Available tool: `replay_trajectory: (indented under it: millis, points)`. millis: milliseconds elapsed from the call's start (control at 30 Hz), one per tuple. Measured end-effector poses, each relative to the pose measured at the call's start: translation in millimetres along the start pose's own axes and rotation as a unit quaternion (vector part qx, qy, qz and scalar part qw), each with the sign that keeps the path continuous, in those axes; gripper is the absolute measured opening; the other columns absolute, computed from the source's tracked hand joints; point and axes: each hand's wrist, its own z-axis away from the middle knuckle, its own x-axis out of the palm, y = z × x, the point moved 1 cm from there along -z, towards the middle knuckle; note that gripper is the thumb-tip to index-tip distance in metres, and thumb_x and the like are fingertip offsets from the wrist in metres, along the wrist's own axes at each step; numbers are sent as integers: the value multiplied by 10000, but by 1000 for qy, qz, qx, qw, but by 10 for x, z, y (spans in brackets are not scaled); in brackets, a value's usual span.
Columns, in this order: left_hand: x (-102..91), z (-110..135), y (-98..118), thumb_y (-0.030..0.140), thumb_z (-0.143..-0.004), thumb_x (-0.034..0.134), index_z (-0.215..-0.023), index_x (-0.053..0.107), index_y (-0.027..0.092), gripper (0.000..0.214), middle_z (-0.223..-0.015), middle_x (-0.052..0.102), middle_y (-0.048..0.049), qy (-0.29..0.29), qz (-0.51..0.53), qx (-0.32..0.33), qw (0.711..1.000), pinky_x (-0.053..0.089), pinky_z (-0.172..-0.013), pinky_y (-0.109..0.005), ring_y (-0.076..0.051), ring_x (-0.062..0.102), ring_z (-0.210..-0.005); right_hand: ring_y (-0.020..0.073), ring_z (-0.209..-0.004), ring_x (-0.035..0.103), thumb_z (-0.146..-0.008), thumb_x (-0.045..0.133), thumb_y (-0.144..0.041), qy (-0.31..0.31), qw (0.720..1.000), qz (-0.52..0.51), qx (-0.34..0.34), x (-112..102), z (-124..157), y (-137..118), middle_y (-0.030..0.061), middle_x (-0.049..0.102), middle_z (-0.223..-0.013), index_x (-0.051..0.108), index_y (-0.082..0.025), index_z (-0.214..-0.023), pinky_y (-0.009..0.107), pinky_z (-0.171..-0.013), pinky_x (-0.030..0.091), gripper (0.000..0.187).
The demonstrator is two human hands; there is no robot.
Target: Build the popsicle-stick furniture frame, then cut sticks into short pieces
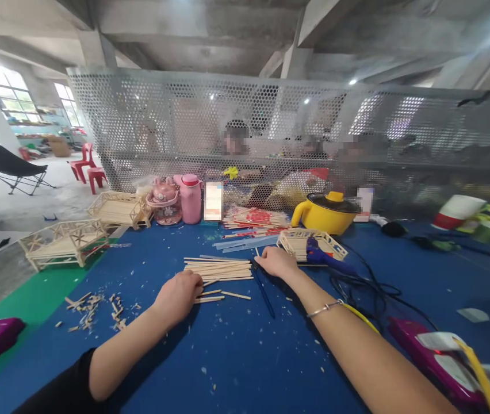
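Note:
A row of thin wooden sticks lies side by side on the blue table. My left hand is closed at their left end, with stick ends at its curled fingertips. Just in front of it lie a few loose sticks. Past the row's right end, my right hand is closed in a pinch, and a short pale stick end shows at its fingertips. Blue-handled pliers lie under those fingers, their jaws partly hidden. Behind the right wrist, a blue glue gun rests against a small wooden stick frame.
Clear glue sticks and red-wrapped sticks lie farther back. A yellow pot, a pink bottle and a perforated metal screen stand behind. Cut scraps and stick-built models are left; cables and a purple power strip right.

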Motion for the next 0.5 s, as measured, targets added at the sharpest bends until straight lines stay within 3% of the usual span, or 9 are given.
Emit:
replay_trajectory:
  millis: [133, 200, 300, 400, 500]
  points:
    - [-19, 34, 28, 298, -852, 438, -868, 622, 199, 210, -899, 606, -56, 56, 22, 16, 998, 395, -735, -263, -179, 558, -854, 225, -769, 628, -726, 550, -279, -18, 1000, -2, 4, -33, -103, -92, 119, 693, -824, 692, -172, -729, 274, -609, 398, 178]
    - [-38, 46, 129, 312, -871, 408, -882, 624, 202, 243, -906, 604, -56, 85, 30, 49, 995, 389, -764, -267, -176, 547, -871, 220, -806, 617, -763, 504, -270, 0, 1000, -7, -17, -122, 30, -126, 115, 688, -872, 690, -179, -798, 275, -633, 394, 209]
    - [-35, 6, 334, 310, -870, 411, -845, 629, 204, 243, -856, 604, -56, 72, 24, 102, 992, 382, -768, -283, -184, 541, -857, 172, -826, 598, -791, 492, -327, 1, 994, -28, -103, -215, 380, -180, 25, 689, -876, 674, -254, -840, 238, -664, 386, 202]
    - [-34, -62, 450, 272, -848, 432, -860, 588, 187, 178, -857, 605, -62, 75, 20, 76, 994, 387, -728, -299, -197, 543, -826, 160, -757, 596, -770, 543, -301, -36, 973, -63, -220, -146, 710, -241, 9, 681, -792, 672, -249, -774, 232, -643, 381, 139]
    - [-91, -78, 400, 239, -854, 387, -912, 543, 179, 177, -888, 603, -63, 111, 45, 23, 993, 388, -708, -292, -190, 543, -820, 171, -809, 595, -790, 533, -274, -41, 966, -61, -247, 15, 857, -276, 26, 668, -851, 668, -240, -808, 247, -682, 386, 140]
